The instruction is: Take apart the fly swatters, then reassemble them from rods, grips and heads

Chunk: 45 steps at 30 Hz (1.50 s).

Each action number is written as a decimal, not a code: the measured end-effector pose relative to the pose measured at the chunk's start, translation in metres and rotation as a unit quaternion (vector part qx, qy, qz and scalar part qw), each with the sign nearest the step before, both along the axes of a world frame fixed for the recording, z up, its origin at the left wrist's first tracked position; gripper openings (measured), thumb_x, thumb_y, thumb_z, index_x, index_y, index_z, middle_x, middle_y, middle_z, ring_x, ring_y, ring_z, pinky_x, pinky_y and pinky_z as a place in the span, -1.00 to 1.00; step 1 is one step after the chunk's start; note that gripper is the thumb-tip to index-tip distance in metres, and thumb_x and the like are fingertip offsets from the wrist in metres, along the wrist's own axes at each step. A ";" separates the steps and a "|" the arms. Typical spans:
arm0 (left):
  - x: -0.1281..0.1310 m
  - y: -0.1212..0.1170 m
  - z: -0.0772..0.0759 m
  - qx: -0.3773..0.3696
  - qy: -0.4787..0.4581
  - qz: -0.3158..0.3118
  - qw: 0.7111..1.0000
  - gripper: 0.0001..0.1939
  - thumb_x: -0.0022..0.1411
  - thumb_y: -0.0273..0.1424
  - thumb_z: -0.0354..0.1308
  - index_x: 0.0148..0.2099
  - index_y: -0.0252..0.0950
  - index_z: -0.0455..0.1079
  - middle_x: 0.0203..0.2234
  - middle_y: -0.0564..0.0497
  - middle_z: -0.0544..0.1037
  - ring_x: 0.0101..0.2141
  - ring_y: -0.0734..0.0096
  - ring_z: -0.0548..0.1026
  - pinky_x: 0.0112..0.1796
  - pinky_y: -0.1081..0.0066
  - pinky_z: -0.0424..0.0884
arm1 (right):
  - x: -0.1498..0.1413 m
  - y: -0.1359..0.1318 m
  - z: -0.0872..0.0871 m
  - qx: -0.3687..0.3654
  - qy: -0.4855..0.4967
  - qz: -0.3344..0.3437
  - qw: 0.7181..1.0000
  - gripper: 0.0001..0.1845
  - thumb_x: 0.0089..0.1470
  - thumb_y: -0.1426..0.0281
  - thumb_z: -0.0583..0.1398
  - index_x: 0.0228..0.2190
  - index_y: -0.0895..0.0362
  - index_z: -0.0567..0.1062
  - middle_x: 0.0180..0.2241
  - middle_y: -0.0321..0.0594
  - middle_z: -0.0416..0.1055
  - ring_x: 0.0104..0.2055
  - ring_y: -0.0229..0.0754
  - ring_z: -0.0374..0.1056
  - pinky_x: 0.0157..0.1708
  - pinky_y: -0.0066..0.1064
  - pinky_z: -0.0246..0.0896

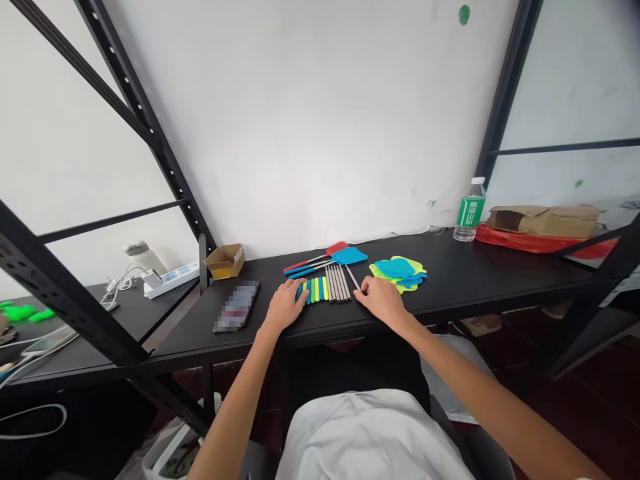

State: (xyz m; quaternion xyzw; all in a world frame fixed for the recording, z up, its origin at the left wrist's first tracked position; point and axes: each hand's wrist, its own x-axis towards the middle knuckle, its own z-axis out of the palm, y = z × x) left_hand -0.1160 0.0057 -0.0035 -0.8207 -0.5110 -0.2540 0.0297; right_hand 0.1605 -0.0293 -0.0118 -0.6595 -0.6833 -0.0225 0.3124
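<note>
My left hand (287, 304) is at the left end of a row of blue, green and yellow plastic handles (316, 290). Its thumb and fingers close around a blue handle (299, 291). Just right of the handles lie several thin metal rods (338, 283), side by side. My right hand (384, 299) pinches the near end of one slanting metal rod (353, 277), slightly apart from the others. Beyond that hand is a pile of blue and yellow-green fly swatter heads (399, 268). Behind the rods rest a red fly swatter (336, 248) and blue fly swatters (349, 255).
On the black table (280, 327), a phone (237, 305) and a small open cardboard box (225, 261) stand left. A water bottle (470, 210) is at the back right, beside cardboard (555, 220) on red plastic. Black metal posts (145, 120) frame the table.
</note>
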 end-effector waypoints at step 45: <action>0.009 -0.018 0.017 0.066 -0.079 0.058 0.993 -0.63 0.46 -0.20 -0.17 0.07 -0.18 0.40 -0.30 -0.01 0.60 -0.40 0.27 0.52 -0.41 0.39 0.25 | 0.018 0.014 0.008 -0.040 0.583 0.158 0.796 -0.72 -0.03 0.23 0.24 -0.28 0.12 0.41 -0.29 -0.12 0.55 -0.42 -0.22 0.43 -0.61 -0.54 0.15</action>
